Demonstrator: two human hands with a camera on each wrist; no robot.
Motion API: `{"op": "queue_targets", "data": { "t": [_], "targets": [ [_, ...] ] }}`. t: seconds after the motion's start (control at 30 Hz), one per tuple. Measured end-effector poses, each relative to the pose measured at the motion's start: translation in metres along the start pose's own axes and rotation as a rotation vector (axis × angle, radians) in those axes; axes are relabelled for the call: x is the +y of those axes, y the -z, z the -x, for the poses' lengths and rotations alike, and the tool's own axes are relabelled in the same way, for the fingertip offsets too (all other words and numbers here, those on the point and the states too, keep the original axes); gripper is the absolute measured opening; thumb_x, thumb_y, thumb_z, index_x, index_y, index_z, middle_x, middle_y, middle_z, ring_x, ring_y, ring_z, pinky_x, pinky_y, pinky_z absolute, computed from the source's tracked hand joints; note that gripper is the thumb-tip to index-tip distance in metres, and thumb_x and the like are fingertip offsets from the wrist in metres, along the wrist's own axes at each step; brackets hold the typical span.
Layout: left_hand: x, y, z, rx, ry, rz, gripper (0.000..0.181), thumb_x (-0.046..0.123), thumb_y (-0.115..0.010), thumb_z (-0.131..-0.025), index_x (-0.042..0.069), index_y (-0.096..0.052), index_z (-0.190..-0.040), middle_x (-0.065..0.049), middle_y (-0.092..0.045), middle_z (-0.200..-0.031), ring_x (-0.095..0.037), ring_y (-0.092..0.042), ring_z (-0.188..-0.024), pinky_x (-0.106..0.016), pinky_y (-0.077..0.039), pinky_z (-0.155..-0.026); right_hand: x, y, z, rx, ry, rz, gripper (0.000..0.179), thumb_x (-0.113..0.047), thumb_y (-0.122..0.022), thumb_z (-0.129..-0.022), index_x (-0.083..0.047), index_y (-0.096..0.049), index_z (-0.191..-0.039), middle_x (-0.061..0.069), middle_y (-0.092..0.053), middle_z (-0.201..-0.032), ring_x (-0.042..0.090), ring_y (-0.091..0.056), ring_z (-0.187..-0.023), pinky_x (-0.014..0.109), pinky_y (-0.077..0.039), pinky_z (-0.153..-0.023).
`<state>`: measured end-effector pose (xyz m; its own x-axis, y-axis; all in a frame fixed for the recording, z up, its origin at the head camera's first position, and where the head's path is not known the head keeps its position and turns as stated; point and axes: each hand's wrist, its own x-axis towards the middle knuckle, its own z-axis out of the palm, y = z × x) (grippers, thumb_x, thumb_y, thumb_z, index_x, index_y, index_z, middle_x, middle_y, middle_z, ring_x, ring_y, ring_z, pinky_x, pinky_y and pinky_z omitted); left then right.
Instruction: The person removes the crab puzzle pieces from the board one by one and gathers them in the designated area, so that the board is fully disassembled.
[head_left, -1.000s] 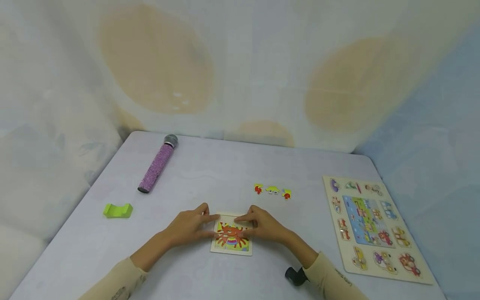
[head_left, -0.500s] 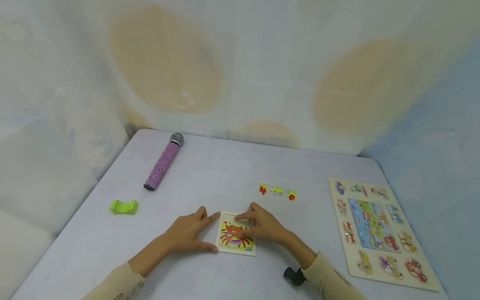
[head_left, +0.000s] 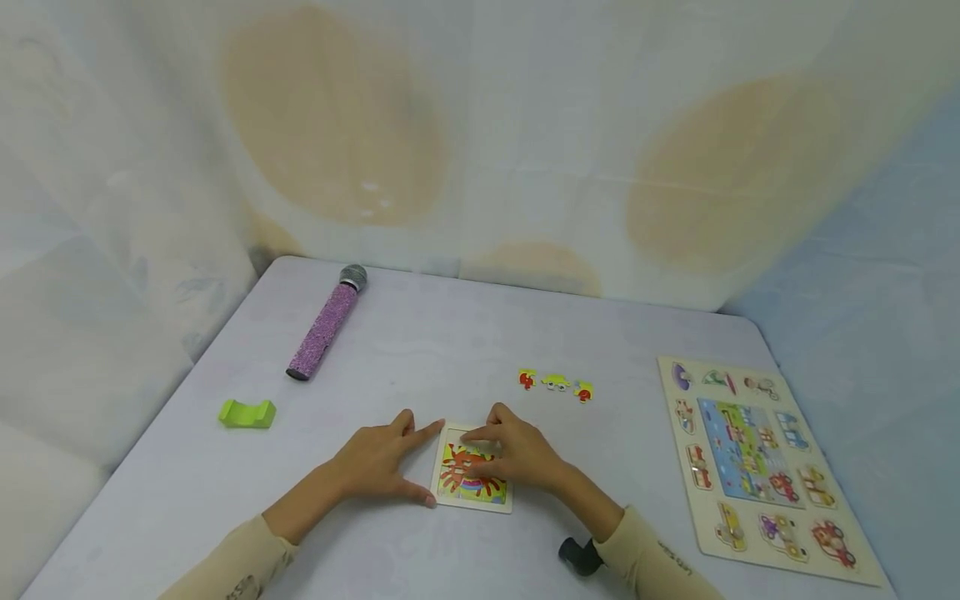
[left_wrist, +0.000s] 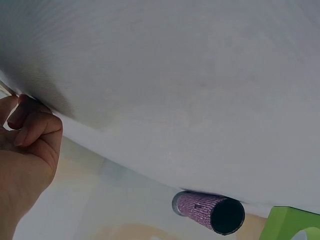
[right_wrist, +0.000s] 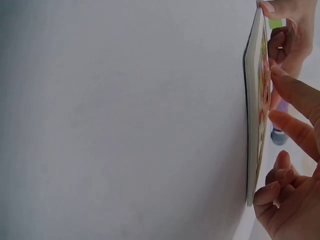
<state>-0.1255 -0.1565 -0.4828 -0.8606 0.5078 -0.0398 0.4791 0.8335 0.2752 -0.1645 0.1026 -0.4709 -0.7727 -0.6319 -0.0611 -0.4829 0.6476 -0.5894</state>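
Observation:
A small square crab jigsaw puzzle board [head_left: 480, 504] with a pale rim lies flat on the table; bare backing shows along its top row. My left hand [head_left: 373, 463] holds its left edge, index at the upper corner and thumb at the lower one, the other fingers folded. On the picture rest the index fingertip and thumb of my right hand [head_left: 525, 450]: index over the bare top row, thumb on the red crab. Edge-on in the right wrist view, the puzzle board [right_wrist: 254, 100] has both fingertips at its face. Several puzzle pieces [head_left: 556, 382] lie beyond it.
A purple glittery microphone [head_left: 324, 332] lies at the back left, with a bright green holder [head_left: 247, 414] nearer. At the right is a large wooden peg puzzle [head_left: 750, 533] with vehicle pictures. Black gear [head_left: 580, 557] sits by my right sleeve. Fabric walls surround the table.
My left fingers have spread from the crab picture out to the board's left corners. The right thumb and index have slid slightly left over the picture. The head view has shifted a little.

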Motion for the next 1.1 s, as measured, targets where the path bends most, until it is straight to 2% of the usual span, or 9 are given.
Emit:
{"op": "queue_targets", "data": {
  "t": [0.33,0.67,0.8,1.1],
  "targets": [
    [-0.001,-0.002,-0.002,-0.014,0.013,0.013,0.106,0.086,-0.064,-0.064,0.029,-0.043,-0.151,0.005,-0.041,-0.101,-0.006,-0.039,-0.064,-0.022,-0.035,-0.054,-0.003,-0.008,-0.002,0.119,0.09,0.06,0.035,-0.042,-0.082,-0.08,-0.019,-0.079,-0.106,-0.007,-0.039,-0.089,0.006,-0.038,-0.072,0.018,-0.032,-0.059],
    [-0.003,-0.004,-0.001,-0.004,0.015,0.009,0.107,0.087,-0.064,-0.063,0.029,-0.043,-0.151,0.006,-0.04,-0.099,-0.006,-0.037,-0.062,-0.022,-0.034,-0.053,-0.006,-0.012,-0.005,0.134,0.162,0.141,0.026,-0.035,-0.078,-0.084,-0.016,-0.08,-0.101,-0.007,-0.039,-0.09,0.005,-0.038,-0.074,0.016,-0.034,-0.06],
    [-0.003,-0.004,-0.001,-0.004,0.014,0.007,0.107,0.087,-0.064,-0.063,0.029,-0.044,-0.151,0.006,-0.04,-0.099,-0.006,-0.037,-0.062,-0.021,-0.034,-0.053,-0.007,-0.012,-0.005,0.147,0.192,0.155,0.025,-0.031,-0.078,-0.083,-0.014,-0.079,-0.101,-0.007,-0.039,-0.091,0.005,-0.039,-0.075,0.015,-0.035,-0.061],
    [0.0,-0.002,-0.002,-0.014,0.022,0.024,0.105,0.084,-0.066,-0.064,0.029,-0.044,-0.151,0.005,-0.041,-0.101,-0.007,-0.039,-0.065,-0.022,-0.035,-0.055,-0.003,-0.003,-0.003,0.185,0.205,0.152,0.028,-0.035,-0.082,-0.08,-0.016,-0.08,-0.099,-0.006,-0.039,-0.091,0.006,-0.041,-0.079,0.015,-0.037,-0.062]
  ]
}}
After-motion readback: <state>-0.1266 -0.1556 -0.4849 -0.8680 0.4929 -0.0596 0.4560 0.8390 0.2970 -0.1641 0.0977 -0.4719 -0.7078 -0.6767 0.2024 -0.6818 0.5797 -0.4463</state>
